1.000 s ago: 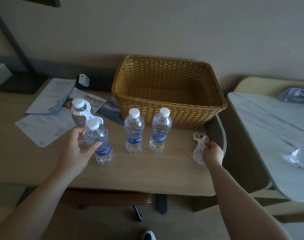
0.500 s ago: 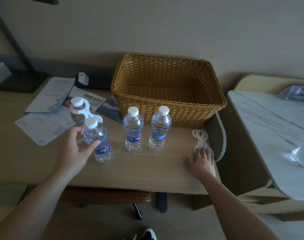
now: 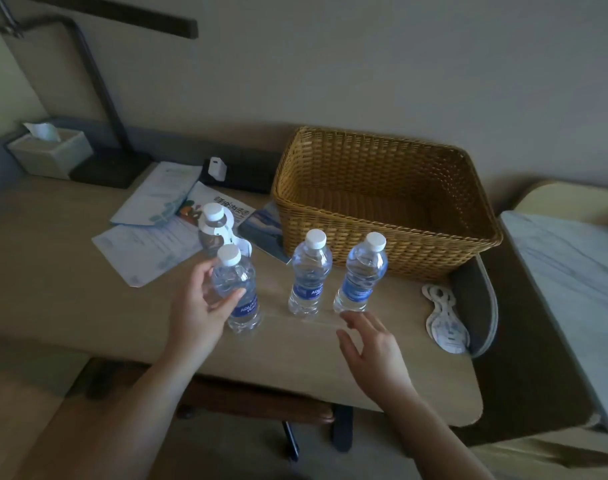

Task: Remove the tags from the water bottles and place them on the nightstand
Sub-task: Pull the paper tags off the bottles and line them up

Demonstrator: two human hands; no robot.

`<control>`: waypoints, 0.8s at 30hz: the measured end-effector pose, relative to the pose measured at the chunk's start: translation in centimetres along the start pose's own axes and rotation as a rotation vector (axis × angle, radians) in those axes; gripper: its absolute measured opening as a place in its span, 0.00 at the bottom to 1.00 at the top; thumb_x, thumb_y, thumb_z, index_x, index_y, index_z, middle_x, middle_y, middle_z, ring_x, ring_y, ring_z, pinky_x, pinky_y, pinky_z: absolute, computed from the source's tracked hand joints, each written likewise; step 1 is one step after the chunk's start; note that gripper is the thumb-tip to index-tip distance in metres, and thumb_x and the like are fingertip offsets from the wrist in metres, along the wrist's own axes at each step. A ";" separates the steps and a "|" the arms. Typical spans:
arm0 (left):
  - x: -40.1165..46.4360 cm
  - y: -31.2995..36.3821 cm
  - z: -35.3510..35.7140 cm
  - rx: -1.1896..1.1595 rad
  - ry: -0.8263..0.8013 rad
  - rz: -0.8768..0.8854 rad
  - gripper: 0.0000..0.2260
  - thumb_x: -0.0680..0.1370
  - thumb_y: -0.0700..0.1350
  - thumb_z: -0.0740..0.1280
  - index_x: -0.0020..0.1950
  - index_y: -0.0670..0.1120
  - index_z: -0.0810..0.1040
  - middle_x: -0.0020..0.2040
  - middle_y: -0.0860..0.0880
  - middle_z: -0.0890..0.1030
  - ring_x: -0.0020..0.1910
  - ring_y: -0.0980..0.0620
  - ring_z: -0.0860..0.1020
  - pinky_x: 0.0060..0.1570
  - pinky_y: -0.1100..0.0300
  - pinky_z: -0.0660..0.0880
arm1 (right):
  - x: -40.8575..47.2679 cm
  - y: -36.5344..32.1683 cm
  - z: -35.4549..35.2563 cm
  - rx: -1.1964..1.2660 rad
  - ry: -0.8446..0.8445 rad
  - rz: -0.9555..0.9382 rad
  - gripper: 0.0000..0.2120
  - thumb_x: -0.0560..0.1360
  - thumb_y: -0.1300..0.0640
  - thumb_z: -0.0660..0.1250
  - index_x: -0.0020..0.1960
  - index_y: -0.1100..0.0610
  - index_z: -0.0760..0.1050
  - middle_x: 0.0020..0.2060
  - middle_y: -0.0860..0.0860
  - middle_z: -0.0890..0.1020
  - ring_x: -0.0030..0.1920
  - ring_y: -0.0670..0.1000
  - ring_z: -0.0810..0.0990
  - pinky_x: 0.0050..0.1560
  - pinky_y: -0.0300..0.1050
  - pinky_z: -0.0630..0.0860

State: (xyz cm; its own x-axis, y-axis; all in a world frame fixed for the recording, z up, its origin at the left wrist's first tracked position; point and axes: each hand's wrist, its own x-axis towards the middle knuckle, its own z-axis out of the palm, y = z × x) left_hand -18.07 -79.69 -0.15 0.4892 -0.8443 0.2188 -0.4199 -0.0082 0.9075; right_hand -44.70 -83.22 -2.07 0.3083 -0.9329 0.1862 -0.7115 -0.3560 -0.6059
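The left hand (image 3: 200,306) holds the front bottle (image 3: 238,292), thumb and fingers (image 3: 235,295) curled round its body; the right hand (image 3: 370,344) hangs over the counter (image 3: 53,271) with fingers spread and holding nothing, just in front of the right-most bottle (image 3: 361,277). Judging from this, the step in hand is the last tag (image 3: 228,233), which sits round the neck of the rear bottle (image 3: 212,228) just behind the held one. To do it well, steady that bottle low on its body, lift the loop straight up over the cap, and avoid knocking the neighbours. Count: 4 bottles upright, the middle bottle (image 3: 309,277) among them; 1 bottle is tagged, 3 are bare. A pile of removed tags (image 3: 443,318) lies at the counter's right end, beside the basket (image 3: 382,199); how many I cannot tell. The 1 marble nightstand (image 3: 579,271) stands further right.
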 end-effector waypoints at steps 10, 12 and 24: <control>1.7 -2.2 -4.9 0.146 0.144 -0.013 0.23 0.69 0.43 0.77 0.61 0.45 0.74 0.58 0.49 0.78 0.55 0.53 0.76 0.51 0.69 0.70 | 8.7 -10.3 5.2 0.168 -0.116 -0.185 0.24 0.76 0.53 0.66 0.70 0.53 0.66 0.61 0.51 0.73 0.59 0.49 0.74 0.57 0.41 0.72; 2.2 -2.6 -6.0 0.168 0.174 -0.035 0.22 0.70 0.44 0.77 0.61 0.45 0.74 0.58 0.48 0.77 0.55 0.53 0.75 0.47 0.70 0.69 | 10.6 -11.2 6.7 0.154 -0.118 -0.184 0.29 0.74 0.52 0.68 0.73 0.52 0.62 0.66 0.52 0.70 0.65 0.51 0.70 0.63 0.46 0.69; 4.1 -2.9 -8.0 0.181 0.183 -0.102 0.23 0.72 0.43 0.75 0.64 0.47 0.72 0.60 0.48 0.75 0.58 0.49 0.76 0.51 0.61 0.73 | 15.6 -11.6 10.1 0.188 -0.198 0.000 0.11 0.74 0.52 0.69 0.54 0.52 0.74 0.43 0.45 0.79 0.44 0.48 0.76 0.38 0.36 0.69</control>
State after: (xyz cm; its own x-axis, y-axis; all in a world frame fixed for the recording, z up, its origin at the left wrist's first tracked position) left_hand -8.78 -78.87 1.00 0.6586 -0.7237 0.2059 -0.4835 -0.1974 0.8528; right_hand -25.25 -93.10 0.05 0.4385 -0.8977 0.0425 -0.5878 -0.3222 -0.7421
